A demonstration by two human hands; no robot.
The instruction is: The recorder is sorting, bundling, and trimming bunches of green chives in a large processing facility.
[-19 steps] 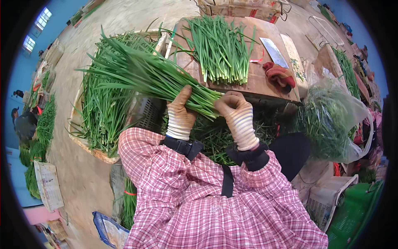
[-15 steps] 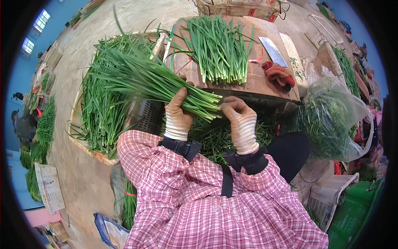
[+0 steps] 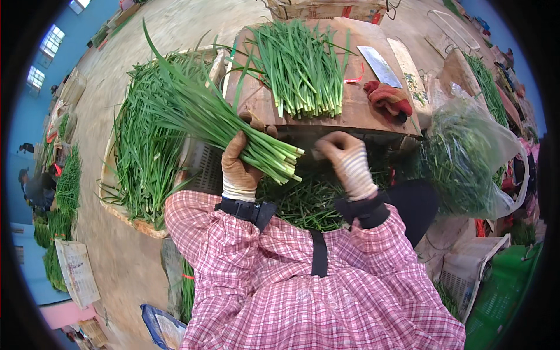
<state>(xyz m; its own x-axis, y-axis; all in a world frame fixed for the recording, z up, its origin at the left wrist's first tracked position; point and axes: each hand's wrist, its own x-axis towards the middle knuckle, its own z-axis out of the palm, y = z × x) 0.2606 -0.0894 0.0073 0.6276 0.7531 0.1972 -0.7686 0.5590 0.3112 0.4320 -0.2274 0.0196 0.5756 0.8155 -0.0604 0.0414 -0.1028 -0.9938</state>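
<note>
My left hand [image 3: 241,163], in a soiled cream glove, grips a bunch of long green chives [image 3: 245,146], their pale ends pointing right. My right hand [image 3: 344,158], gloved too, hovers just right of those ends with curled fingers, slightly blurred; whether a scrap is pinched in it I cannot make out. Beyond both hands a wooden board [image 3: 364,35] bears a pile of chives [image 3: 300,67], a metal cleaver [image 3: 378,65], a red cloth [image 3: 388,100] and a thin red strip. More loose green leaves [image 3: 297,204] lie below my hands.
A pale crate [image 3: 111,198] heaped with chives stands left of me, a clear plastic bag of greens [image 3: 461,169] at right. Behind the board is another crate [image 3: 326,9]. Green and pale crates line the right side. A person [image 3: 36,189] is at the far left, among more bundles.
My left hand and the bunch have shifted left and slightly down. My right hand has moved away from the cut ends, toward the right.
</note>
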